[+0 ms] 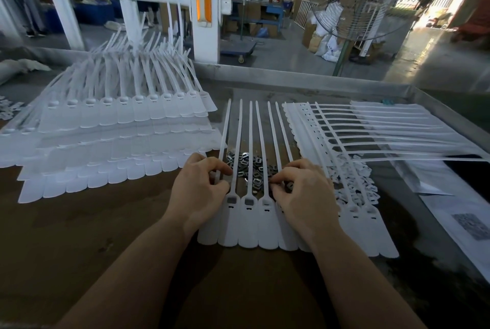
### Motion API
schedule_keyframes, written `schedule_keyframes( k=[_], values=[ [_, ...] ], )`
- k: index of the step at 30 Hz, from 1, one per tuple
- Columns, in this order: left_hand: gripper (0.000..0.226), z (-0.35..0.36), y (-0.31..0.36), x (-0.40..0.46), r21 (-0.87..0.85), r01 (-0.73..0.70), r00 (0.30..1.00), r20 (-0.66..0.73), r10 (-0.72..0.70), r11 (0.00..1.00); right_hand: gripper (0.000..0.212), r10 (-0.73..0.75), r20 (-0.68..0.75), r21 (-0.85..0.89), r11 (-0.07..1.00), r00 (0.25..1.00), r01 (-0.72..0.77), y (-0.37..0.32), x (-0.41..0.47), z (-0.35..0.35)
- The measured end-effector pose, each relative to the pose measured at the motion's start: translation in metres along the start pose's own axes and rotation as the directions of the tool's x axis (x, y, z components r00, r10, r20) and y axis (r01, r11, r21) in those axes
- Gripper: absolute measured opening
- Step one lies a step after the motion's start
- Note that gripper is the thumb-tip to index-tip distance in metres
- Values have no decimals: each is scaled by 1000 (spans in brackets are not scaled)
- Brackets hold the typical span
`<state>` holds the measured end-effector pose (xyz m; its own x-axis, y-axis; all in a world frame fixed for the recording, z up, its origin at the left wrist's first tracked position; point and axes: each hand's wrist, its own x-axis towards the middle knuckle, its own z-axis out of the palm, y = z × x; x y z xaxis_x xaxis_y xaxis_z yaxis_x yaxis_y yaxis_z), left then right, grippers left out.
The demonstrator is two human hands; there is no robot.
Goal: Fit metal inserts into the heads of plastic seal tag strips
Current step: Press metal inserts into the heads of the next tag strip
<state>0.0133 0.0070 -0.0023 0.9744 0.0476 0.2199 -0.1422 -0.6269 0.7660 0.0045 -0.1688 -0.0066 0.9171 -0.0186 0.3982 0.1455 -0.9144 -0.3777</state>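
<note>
A joined row of white seal tag strips [249, 230] lies flat in front of me, tails pointing away. Two heads in the row show dark metal inserts [249, 201]; the head beside them [266, 203] looks plain white. A heap of loose metal inserts [252, 167] sits under the tails. My left hand [201, 191] has curled fingers pinching the leftmost strip's tail near its head. My right hand [302, 193] curls its fingertips at the edge of the heap, over the row's right heads; what it pinches is hidden.
Tall stacks of white tag strips [111, 143] fill the left of the brown table [106, 236]. Another fanned strip set [371, 138] lies right, above small white plastic pieces [352, 183]. Paper sheets [456, 222] lie far right. A metal rim [318, 79] borders the back.
</note>
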Motion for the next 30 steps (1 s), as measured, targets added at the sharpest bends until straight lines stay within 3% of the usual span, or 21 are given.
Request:
schedule_keyframes(
  k=[5, 13, 19, 22, 26, 30],
  values=[
    [24, -1, 1, 1, -8, -9, 1000, -7, 9, 1000, 11, -1, -32, -26, 1000, 999, 0, -1, -1, 1],
    [26, 0, 1, 1, -6, -5, 1000, -6, 5, 1000, 20, 12, 33, 13, 1000, 999, -13, 2, 1, -1],
    [24, 1, 0, 1, -2, -13, 1000, 1, 13, 1000, 11, 2, -14, 25, 1000, 1000, -1, 0, 0, 0],
    [23, 0, -1, -1, -1, -21, 1000, 4, 21, 1000, 5, 0, -28, 122, 993, 1000, 4, -1, -1, -2],
    [23, 0, -2, 0, 4, -17, 1000, -5, 17, 1000, 16, -11, -35, 232, 972, 999, 19, -2, 0, -4],
    [23, 0, -2, 1, -12, -8, 1000, -20, 7, 1000, 15, 13, -65, 443, 897, 998, 17, -2, 1, -8]
  ],
)
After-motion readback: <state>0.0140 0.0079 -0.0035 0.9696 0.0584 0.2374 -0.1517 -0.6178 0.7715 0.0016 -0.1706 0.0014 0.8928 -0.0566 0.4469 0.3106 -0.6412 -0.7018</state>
